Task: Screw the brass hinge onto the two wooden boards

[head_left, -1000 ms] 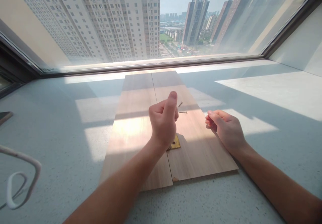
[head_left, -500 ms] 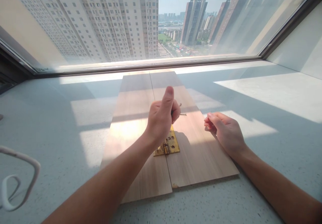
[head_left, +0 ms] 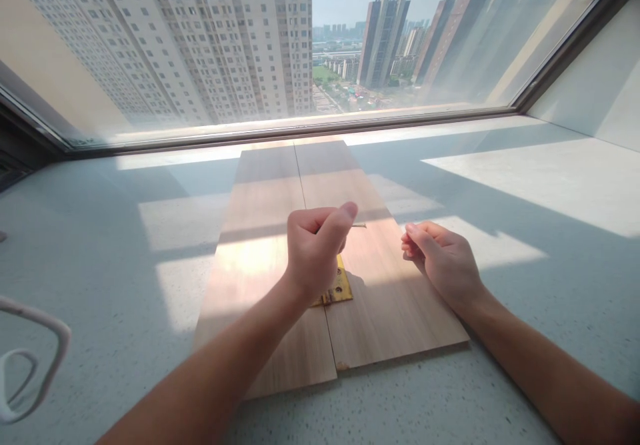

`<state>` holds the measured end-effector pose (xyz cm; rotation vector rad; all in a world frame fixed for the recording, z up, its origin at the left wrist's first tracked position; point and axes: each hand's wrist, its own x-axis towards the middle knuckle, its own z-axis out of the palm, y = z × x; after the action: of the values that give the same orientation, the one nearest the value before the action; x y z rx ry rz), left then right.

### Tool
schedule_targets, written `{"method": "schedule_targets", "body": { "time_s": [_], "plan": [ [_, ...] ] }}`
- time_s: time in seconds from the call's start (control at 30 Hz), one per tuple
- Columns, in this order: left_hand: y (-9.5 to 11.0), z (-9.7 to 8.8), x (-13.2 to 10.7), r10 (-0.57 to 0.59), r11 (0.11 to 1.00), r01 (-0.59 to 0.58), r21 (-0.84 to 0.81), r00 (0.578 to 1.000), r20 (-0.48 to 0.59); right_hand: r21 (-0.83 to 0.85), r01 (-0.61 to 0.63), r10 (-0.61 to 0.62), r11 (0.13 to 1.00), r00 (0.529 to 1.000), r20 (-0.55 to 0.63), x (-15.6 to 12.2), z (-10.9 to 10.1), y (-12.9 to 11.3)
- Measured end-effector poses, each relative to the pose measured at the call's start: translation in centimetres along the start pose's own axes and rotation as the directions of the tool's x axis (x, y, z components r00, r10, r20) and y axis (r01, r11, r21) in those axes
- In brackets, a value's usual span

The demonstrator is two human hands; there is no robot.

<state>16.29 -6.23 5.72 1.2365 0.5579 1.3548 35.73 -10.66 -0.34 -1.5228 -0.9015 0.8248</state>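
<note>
A yellow, stained metal hinge (head_left: 342,290) lies across the seam between two light wooden boards, the left board (head_left: 285,351) and the right board (head_left: 390,318). Directly over the hinge is my left hand (head_left: 317,248), closed in a fist with the thumb bent over the top. Whatever that fist holds is hidden by the fingers. Just past its knuckles a screw (head_left: 361,225) shows on the right board. My right hand (head_left: 445,258) is at the right board's outer edge, fingers curled and thumb pressed to the forefinger; anything in the pinch cannot be made out.
The boards rest on a pale speckled sill (head_left: 125,251) with bands of sun and shadow. A white cable (head_left: 63,338) loops at the lower left. Behind the boards runs the dark window frame (head_left: 200,143), with tall buildings outside.
My left thumb has come down from pointing up to lying bent across the fist, and the fist has turned. A second screw tip seen earlier is now hidden. My right hand stays nearly still.
</note>
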Motion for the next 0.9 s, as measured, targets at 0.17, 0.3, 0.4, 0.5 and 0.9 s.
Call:
{"method": "schedule_targets", "body": {
  "time_s": [0.17, 0.3, 0.4, 0.5, 0.9],
  "plan": [
    [0.6, -1.5, 1.7, -0.176, 0.98, 0.193, -0.039, 0.949, 0.26, -0.015, -0.005, 0.004, 1.0, 1.0, -0.013, -0.1, 0.1, -0.1],
    [1.3, -2.2, 1.5, -0.249, 0.954, 0.284, -0.101, 0.932, 0.265, 0.001, -0.014, 0.014, 1.0, 1.0, -0.002, 0.0, 0.2, -0.2],
    [1.6, -1.8, 0.7, -0.243, 0.962, 0.251, -0.103, 0.967, 0.082, 0.025, -0.009, 0.009, 1.0, 1.0, 0.006, 0.0, 0.2, -0.3],
    [1.4, -0.8, 0.5, -0.205, 0.979, 0.201, -0.036, 0.957, -0.204, 0.043, -0.005, 0.005, 0.999, 1.0, 0.001, 0.0, 0.2, -0.4],
    [0.1, 1.6, 0.1, 0.03, 0.995, 0.005, 0.098, 0.936, -0.35, 0.004, 0.004, -0.004, 1.0, 1.0, 0.0, -0.2, 0.0, -0.2]
  ]
}}
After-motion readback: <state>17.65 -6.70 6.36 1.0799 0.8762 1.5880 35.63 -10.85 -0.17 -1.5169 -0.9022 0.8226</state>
